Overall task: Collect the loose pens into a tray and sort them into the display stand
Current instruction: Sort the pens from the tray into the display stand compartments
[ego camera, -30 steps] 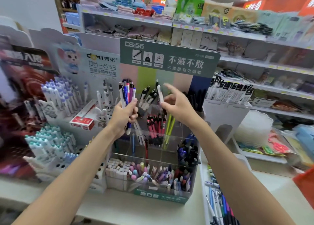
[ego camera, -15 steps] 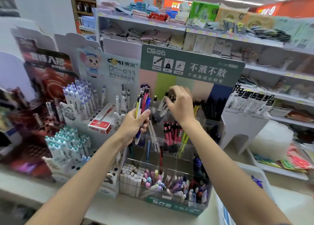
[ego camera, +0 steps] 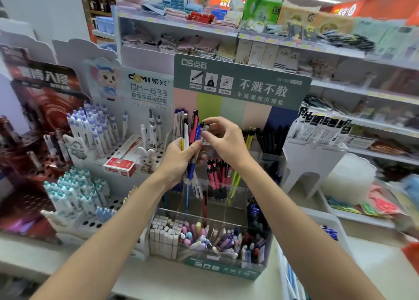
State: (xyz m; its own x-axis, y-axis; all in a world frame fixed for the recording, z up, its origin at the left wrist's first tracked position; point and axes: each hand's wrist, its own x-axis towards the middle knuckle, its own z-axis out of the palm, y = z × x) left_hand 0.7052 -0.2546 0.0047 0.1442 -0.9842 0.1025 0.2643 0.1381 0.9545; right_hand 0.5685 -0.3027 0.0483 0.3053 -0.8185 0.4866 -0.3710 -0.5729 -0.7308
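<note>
Plastic pens [ego camera: 193, 127], left hand [ego camera: 178, 161], right hand [ego camera: 225, 141] pinching

Right hand [ego camera: 226, 141] off the display stand [ego camera: 217, 266], back at the pen bundle [ego camera: 191, 129].

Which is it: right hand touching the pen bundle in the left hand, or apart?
Touching. Head view: the right hand pinches the top of one pen in the pen bundle that the left hand grips.

White tray [ego camera: 332, 220] partly beyond bottom edge.
</note>
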